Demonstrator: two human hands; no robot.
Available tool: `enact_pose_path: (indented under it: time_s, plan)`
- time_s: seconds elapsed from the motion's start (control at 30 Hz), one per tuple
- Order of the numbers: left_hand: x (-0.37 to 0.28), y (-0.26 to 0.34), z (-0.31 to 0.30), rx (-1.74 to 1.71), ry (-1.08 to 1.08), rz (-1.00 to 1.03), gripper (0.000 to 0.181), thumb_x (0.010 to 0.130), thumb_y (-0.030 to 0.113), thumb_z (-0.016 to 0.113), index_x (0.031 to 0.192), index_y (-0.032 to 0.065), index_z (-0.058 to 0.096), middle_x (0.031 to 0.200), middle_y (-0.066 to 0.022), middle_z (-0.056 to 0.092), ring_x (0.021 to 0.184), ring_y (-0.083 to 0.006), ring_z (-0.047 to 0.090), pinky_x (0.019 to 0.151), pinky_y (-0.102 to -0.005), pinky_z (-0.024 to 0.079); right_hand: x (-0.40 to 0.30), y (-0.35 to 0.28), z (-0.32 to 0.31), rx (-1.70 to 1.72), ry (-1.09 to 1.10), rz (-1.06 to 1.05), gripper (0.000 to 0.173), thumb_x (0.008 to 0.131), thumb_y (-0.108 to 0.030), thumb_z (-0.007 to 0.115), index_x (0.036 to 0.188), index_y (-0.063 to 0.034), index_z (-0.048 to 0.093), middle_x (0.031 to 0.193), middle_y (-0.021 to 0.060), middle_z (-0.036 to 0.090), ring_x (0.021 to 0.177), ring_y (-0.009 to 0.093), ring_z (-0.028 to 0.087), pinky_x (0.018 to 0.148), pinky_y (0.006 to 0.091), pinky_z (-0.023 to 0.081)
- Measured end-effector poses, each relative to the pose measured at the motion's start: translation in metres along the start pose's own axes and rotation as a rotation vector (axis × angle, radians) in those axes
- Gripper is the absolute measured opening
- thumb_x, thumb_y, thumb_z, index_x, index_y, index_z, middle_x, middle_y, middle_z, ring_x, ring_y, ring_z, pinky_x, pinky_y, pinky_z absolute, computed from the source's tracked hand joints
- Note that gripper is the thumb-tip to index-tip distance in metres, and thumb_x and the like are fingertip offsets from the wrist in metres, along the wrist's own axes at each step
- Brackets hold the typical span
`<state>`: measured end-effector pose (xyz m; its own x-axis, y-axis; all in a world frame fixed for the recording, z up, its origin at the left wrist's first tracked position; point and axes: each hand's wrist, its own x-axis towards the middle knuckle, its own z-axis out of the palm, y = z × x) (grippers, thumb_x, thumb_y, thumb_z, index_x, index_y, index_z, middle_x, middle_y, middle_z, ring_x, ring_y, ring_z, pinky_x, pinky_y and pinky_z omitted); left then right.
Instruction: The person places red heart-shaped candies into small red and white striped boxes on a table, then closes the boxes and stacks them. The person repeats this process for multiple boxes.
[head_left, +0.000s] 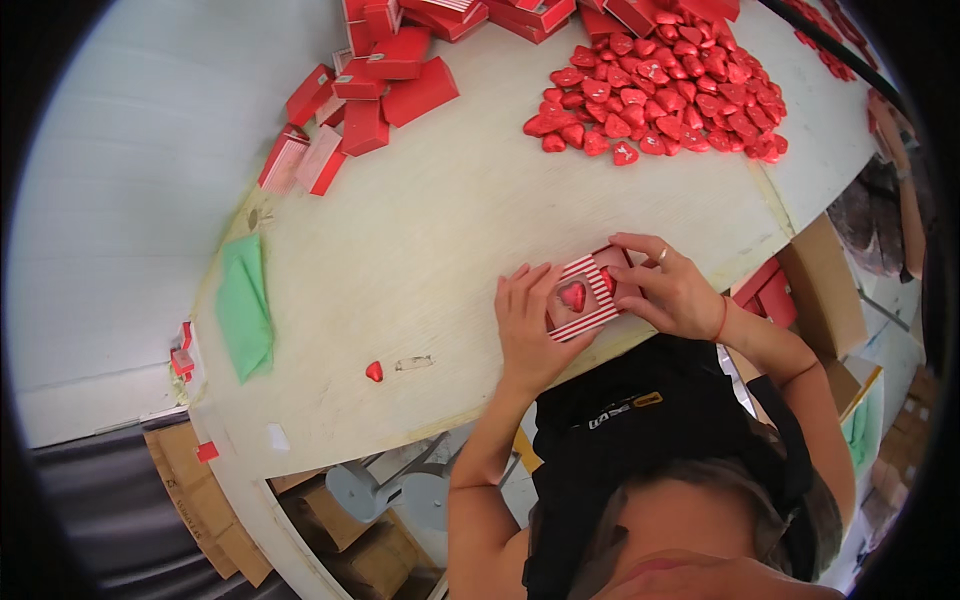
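Observation:
A small gift box with a red-and-white striped sleeve (583, 332) is held at the table's near edge, tilted. Through the sleeve's window shows a red foil-wrapped heart (573, 297). My left hand (525, 322) grips the sleeve's left end. At the right, the box's inner tray (627, 289) sticks out of the sleeve, and my right hand (667, 289) has its fingers and thumb on it, around another red foil heart (608, 279) that they partly cover. A single red foil heart (374, 371) lies on the table to the left of my left hand.
Many red foil hearts (667, 97) are piled at the back right. Red boxes (397, 56) lie heaped at the back left. A green cloth or sheet (246, 307) lies at the left edge. An open cardboard carton (825, 285) with red boxes stands right; another person's arm (907, 202) is beyond.

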<state>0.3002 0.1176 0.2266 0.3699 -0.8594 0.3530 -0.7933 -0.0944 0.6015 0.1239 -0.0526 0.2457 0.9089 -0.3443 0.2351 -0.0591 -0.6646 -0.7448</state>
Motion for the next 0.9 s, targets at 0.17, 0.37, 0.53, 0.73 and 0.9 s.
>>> enact_pose_path:
  time_s: [0.17, 0.37, 0.53, 0.73, 0.9]
  plan:
    - [0.01, -0.026, -0.022, 0.119, -0.036, 0.001, 0.079, 0.061, 0.029, 0.09, 0.13, 0.0108, 0.057, 0.13, -0.0121, 0.058, 0.126, -0.0355, 0.05, 0.112, -0.0542, 0.031, 0.01, -0.018, 0.027, 0.68, 0.059, 0.131, 0.049, 0.091, -0.011, 0.068, 0.137, -0.0016, 0.052, 0.148, 0.0213, 0.043, 0.137, 0.034, 0.046, 0.105, 0.0421, 0.046]
    - [0.061, -0.132, -0.135, 0.56, 0.022, -0.163, 0.084, 0.073, 0.043, 0.084, 0.144, 0.0113, 0.05, 0.157, -0.0212, 0.035, 0.146, -0.0449, 0.027, 0.115, -0.063, 0.02, 0.017, 0.017, 0.028, 0.583, 0.14, 0.132, 0.047, 0.091, -0.005, 0.067, 0.136, -0.003, 0.052, 0.146, 0.017, 0.044, 0.133, 0.029, 0.049, 0.106, 0.0401, 0.047]
    - [0.181, -0.234, -0.091, 0.373, 0.184, -0.039, 0.082, 0.077, 0.041, 0.082, 0.144, 0.0089, 0.048, 0.154, -0.024, 0.038, 0.142, -0.0428, 0.035, 0.112, -0.0555, 0.033, 0.028, 0.021, 0.016, 0.426, 0.197, 0.126, 0.037, 0.089, -0.004, 0.068, 0.125, -0.0023, 0.059, 0.136, 0.0168, 0.054, 0.12, 0.028, 0.058, 0.098, 0.0379, 0.051]
    - [0.2, -0.24, -0.055, 0.444, 0.469, -0.262, 0.051, 0.079, 0.022, 0.076, 0.125, 0.0099, 0.057, 0.131, -0.0167, 0.049, 0.12, -0.0414, 0.043, 0.097, -0.0517, 0.046, 0.025, 0.024, 0.017, 0.414, 0.127, 0.108, 0.035, 0.087, -0.003, 0.07, 0.121, -0.002, 0.061, 0.13, 0.0159, 0.058, 0.118, 0.028, 0.059, 0.097, 0.0366, 0.051]
    - [0.096, -0.157, -0.063, -0.06, 0.348, -0.296, 0.041, 0.086, 0.025, 0.068, 0.123, 0.0098, 0.059, 0.13, -0.0132, 0.053, 0.113, -0.0273, 0.052, 0.085, -0.0431, 0.051, 0.022, 0.021, 0.016, 0.204, 0.2, -0.007, 0.057, 0.08, -0.008, 0.079, 0.132, -0.0055, 0.056, 0.135, 0.0158, 0.055, 0.123, 0.031, 0.055, 0.103, 0.0397, 0.047]
